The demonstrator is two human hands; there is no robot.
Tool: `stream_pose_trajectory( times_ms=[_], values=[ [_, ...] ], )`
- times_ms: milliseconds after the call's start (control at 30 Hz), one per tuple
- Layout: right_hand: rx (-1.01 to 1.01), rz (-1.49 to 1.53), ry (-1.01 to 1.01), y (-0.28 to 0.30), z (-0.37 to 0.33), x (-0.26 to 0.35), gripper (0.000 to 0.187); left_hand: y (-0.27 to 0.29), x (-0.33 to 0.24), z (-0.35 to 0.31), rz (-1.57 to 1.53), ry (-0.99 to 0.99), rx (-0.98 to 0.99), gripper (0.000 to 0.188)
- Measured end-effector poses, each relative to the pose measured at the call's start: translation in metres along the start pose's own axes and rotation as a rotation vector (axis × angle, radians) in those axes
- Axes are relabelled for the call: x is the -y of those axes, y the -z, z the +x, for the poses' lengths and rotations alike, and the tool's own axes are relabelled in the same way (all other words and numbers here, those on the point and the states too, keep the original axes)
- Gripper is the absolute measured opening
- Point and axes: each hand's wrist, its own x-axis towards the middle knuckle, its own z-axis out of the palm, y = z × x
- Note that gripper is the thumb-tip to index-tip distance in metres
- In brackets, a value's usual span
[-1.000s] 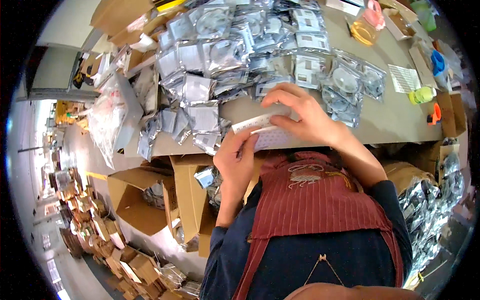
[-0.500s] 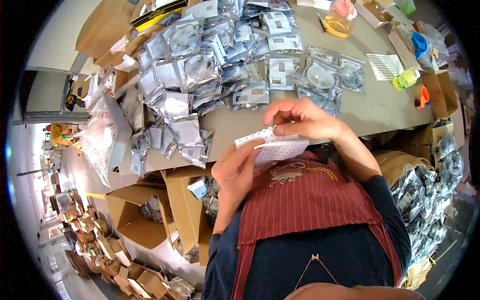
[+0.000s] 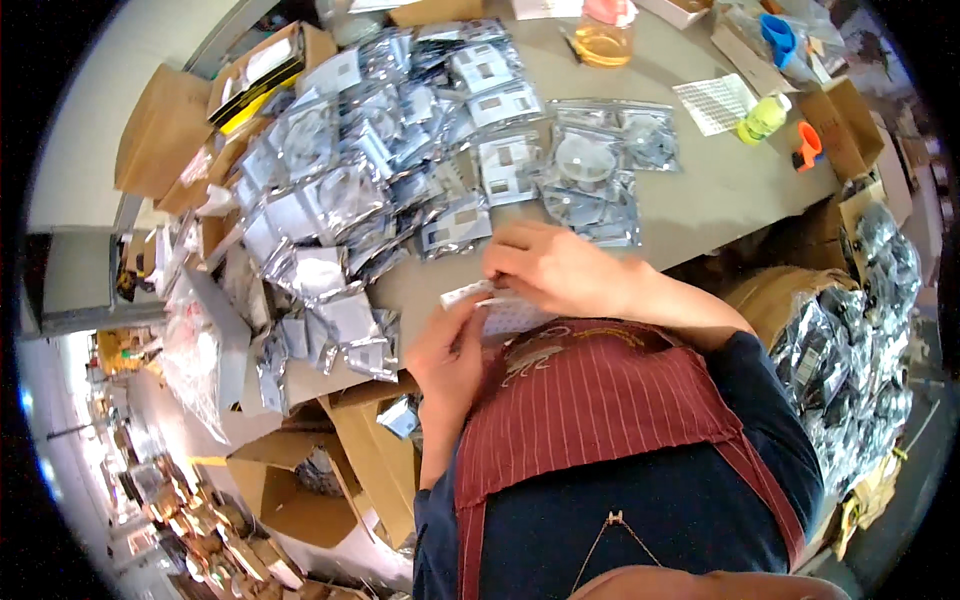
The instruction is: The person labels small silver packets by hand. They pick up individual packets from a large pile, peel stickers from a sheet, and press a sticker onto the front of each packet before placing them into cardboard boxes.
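A white label sheet (image 3: 515, 315) with rows of small dark print is held up in front of my apron, its upper part folded over. My left hand (image 3: 443, 350) grips it between thumb and fingers at the left edge. Over its upper right part my right hand (image 3: 560, 265) is closed, fingers curled inward and tips pinching at the sheet; they hide much of it. Just beyond my hands lie flat clear plastic bags, one with a round coiled item (image 3: 584, 160) and another with a printed pale card (image 3: 505, 168).
A large heap of similar bags (image 3: 340, 195) covers the table's left side. A bottle of amber liquid (image 3: 604, 42), a printed sheet (image 3: 714, 104), a yellow-green bottle (image 3: 764, 118) and an orange tool (image 3: 807, 146) stand farther right. Open cartons (image 3: 290, 490) sit below the table edge; bagged black goods (image 3: 850, 340) fill the right.
My right hand has come down and in toward the left hand, its raised index finger now curled over the label sheet. The whole view has turned slightly, shifting the table's things leftward.
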Motion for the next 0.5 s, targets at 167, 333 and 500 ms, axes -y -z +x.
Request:
stream_pose_trajectory(
  times_ms=[167,333,500],
  values=[
    [0.049,-0.028,0.072,-0.002,-0.008,-0.015,0.025,-0.01,0.025,0.01,-0.291,0.3,0.002,0.015],
    [-0.1,0.139,-0.245,0.036,-0.012,-0.083,0.011,-0.009,0.052,0.017,-0.489,0.475,-0.08,0.022],
    [0.062,-0.194,-0.717,0.07,-0.046,-0.207,0.021,-0.009,0.067,0.025,-0.578,0.489,-0.059,0.019]
  ],
)
